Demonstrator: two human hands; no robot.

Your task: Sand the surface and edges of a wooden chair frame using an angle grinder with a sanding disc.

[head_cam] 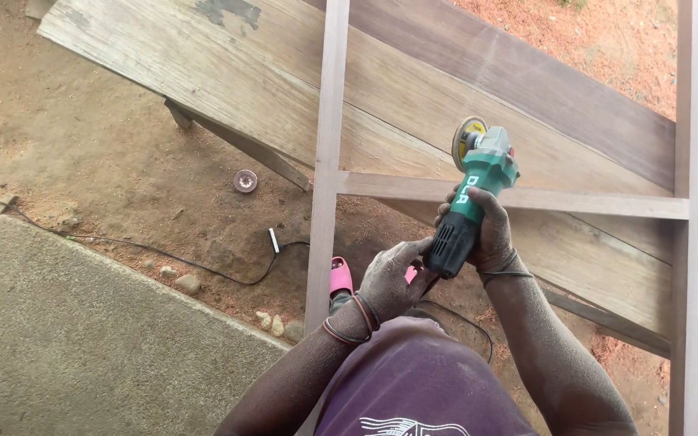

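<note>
A green and black angle grinder [472, 198] with a yellowish sanding disc [466, 139] points away from me above a wooden frame [326, 161]. My right hand [486, 230] is wrapped around the grinder's body. My left hand [393, 278] cups the black rear end of the tool, with bands on its wrist. The disc sits beside the frame's horizontal crosspiece [559, 198], close to the wide plank below; whether it touches the wood I cannot tell. Both hands and forearms are coated in fine dust.
Wide wooden planks [228, 64] lie slanted under the frame on a trestle. A black cable [163, 254] runs across the sandy ground. A round disc [245, 180] lies on the dirt. A concrete slab [82, 339] is at lower left. A pink sandal [340, 276] shows near the frame's upright.
</note>
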